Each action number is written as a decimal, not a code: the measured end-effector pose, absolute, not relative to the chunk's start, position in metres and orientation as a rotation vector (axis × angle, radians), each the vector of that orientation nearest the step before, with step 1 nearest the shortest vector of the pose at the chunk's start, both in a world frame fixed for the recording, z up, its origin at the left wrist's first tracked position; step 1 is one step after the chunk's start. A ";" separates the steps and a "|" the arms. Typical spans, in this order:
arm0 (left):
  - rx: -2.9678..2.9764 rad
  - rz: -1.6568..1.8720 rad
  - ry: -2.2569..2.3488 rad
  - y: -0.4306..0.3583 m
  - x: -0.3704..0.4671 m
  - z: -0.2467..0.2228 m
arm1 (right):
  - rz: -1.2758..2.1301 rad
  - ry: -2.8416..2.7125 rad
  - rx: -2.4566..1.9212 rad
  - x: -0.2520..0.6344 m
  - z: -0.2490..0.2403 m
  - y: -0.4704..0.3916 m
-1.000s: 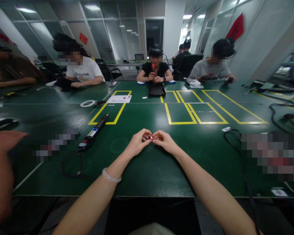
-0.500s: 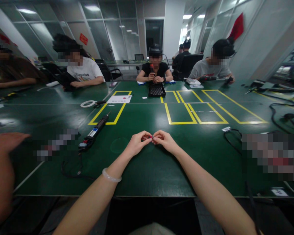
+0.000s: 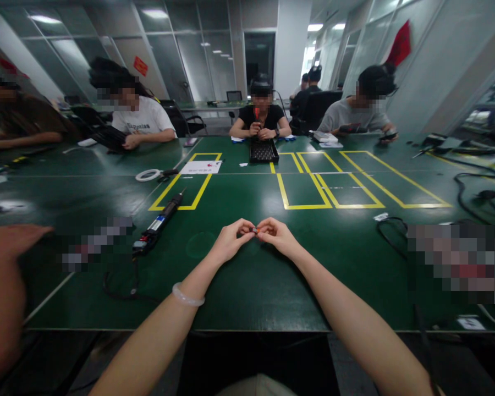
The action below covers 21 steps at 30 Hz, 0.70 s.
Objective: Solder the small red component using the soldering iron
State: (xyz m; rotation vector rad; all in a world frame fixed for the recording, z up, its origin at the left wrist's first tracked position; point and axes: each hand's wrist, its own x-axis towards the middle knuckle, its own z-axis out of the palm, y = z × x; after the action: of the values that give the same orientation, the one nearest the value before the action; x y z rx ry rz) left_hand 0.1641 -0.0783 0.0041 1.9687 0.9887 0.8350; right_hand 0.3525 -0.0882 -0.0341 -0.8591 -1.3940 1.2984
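Over the green table [image 3: 247, 286], my left hand [image 3: 234, 240] and my right hand [image 3: 276, 237] meet fingertip to fingertip. Pinched between them is a tiny part [image 3: 256, 230] with grey and orange on it; its kind is too small to make out. Thumbs and forefingers of both hands press on it, and the other fingers are curled. To the left of my left hand lies an electric screwdriver [image 3: 160, 220], its bit pointing away from me and a black cable at its near end.
Yellow tape rectangles [image 3: 309, 208] mark the table ahead. A black tray [image 3: 264, 153] lies before a person opposite. White paper [image 3: 202, 167] and a white ring [image 3: 147, 175] are at the far left. Black cables lie right. Another person's arm [image 3: 4, 275] reaches in at left.
The small part between my fingertips has turned: red showed before, grey and orange show now. My hands stay in nearly the same place. Across the table, a person has tilted a black item lower.
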 end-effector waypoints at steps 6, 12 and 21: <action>1.980 0.796 0.987 -0.078 0.162 0.000 | 1.236 -1.428 -0.857 0.351 -0.033 -0.090; 2.052 0.750 0.964 -0.077 0.162 0.002 | 1.185 -1.487 -0.884 0.353 -0.031 -0.090; 2.363 0.601 1.379 -0.077 0.086 0.025 | 1.137 -1.454 -0.950 0.359 -0.035 -0.085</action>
State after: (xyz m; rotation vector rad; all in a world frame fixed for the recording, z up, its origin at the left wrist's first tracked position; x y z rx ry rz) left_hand 0.0862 -0.0770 0.0252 2.3628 1.3788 0.6014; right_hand 0.3592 -0.0854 -0.0347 -0.9499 -1.4543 1.1367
